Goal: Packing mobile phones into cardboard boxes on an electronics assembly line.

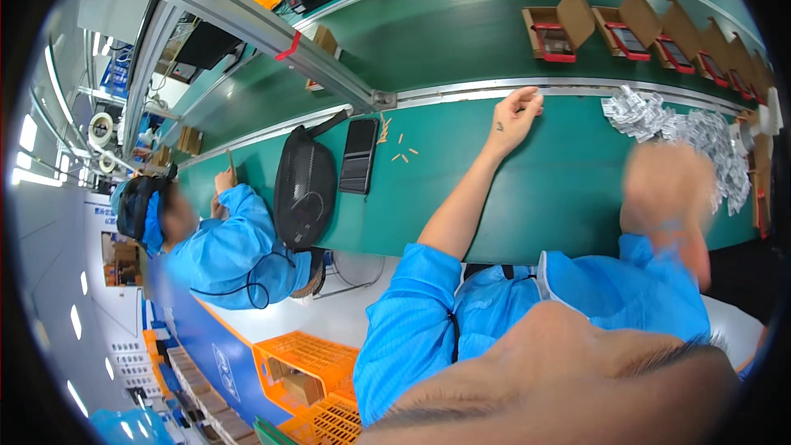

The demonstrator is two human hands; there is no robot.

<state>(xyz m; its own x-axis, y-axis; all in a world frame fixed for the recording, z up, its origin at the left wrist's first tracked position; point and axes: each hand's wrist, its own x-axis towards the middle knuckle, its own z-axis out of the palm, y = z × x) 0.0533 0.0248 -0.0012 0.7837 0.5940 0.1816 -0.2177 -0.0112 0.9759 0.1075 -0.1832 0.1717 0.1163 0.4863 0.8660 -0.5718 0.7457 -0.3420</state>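
Forehead [568,354] nearest, left hand [517,119] loosely curled, seemingly empty, the right hand [669,189] — grip too blurred to tell — should pinch clear packets [729,155] singly.

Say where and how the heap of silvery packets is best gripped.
Probably with a pinch at the far-left end of the heap, coming from above and the left: jumbled pieces lie uncovered there, while the blurred right hand hides some of the near side.
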